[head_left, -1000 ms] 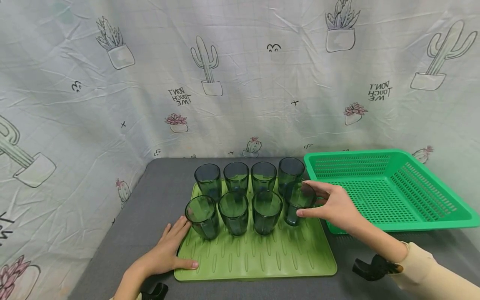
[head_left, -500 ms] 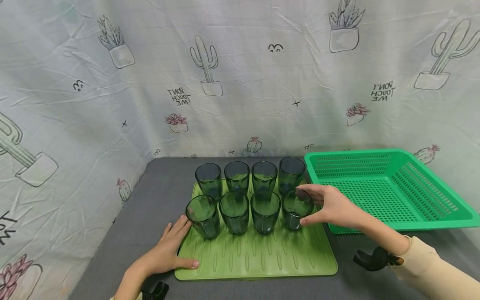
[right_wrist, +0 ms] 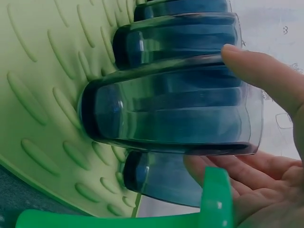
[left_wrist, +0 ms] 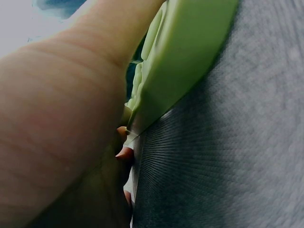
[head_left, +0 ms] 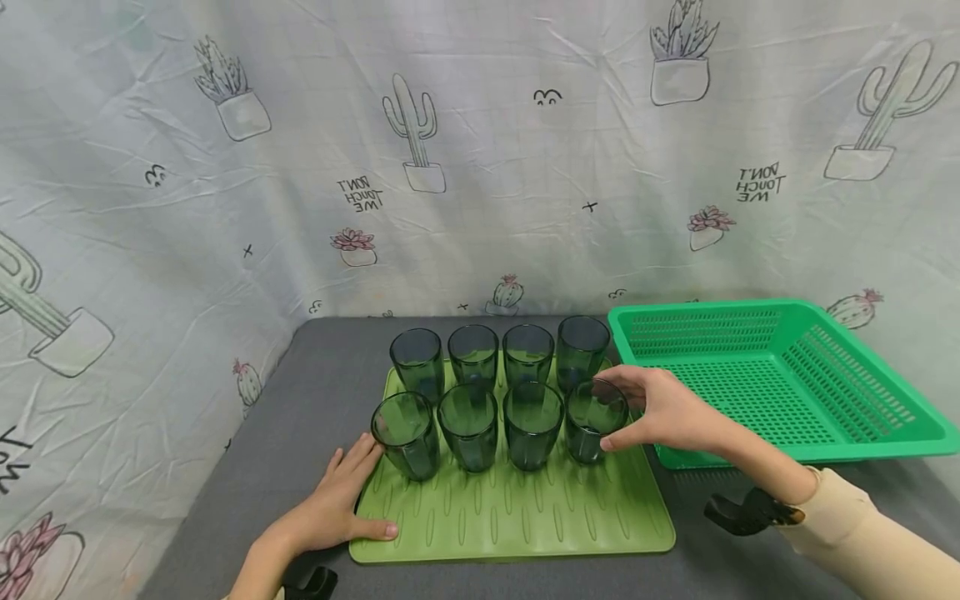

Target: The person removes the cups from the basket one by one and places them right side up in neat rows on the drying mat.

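Eight dark tinted glasses stand in two rows of four on a light green ribbed mat [head_left: 517, 517]. My right hand [head_left: 621, 412] curls round the front-right glass [head_left: 592, 425], thumb on its near side and fingers on its far side. The right wrist view shows that glass [right_wrist: 166, 114] standing on the mat [right_wrist: 38, 95], my thumb [right_wrist: 266, 76] touching its rim. My left hand [head_left: 348, 493] lies flat on the mat's front-left corner, thumb on top, close to the front-left glass [head_left: 405, 433]. In the left wrist view only my forearm and the mat's edge [left_wrist: 190, 57] show.
A bright green perforated basket [head_left: 795, 454] stands right of the mat, nothing in it; its rim [right_wrist: 216, 204] shows in the right wrist view. Grey cloth [head_left: 300, 400] covers the table. A cactus-print curtain [head_left: 480, 167] closes off the back and left.
The front-right glass, tilted and slightly raised a second ago, has come down upright into line with the front row. My right hand stayed on it. The left hand has not moved.
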